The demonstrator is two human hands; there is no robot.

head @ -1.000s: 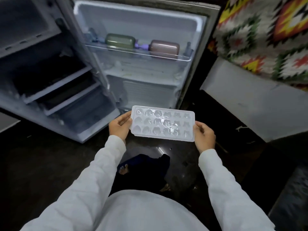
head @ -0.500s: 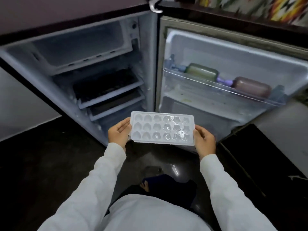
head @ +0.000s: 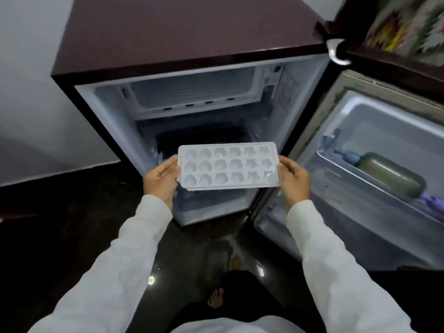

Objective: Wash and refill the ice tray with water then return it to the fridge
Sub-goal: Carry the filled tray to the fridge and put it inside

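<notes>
Since 0.5 s ago the ice tray (head: 228, 165) has come up in front of the open fridge (head: 182, 27), whose dark top now fills the upper view. The left hand (head: 161, 180) and right hand (head: 294, 182) each hold 1 short end, every grip clamped on the tray's rim. Its 18 cups face up. A green bottle (head: 389, 175) lies in the door shelf (head: 336, 162).

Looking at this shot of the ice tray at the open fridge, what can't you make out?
Head view only.
- Water in the ice tray: cells too small, only glints.
- Left hand and right hand: fingertips hidden under the tray.
- Lower shelves of the fridge: dark, behind the tray.
- Patterned cloth, top right: blurred.
</notes>
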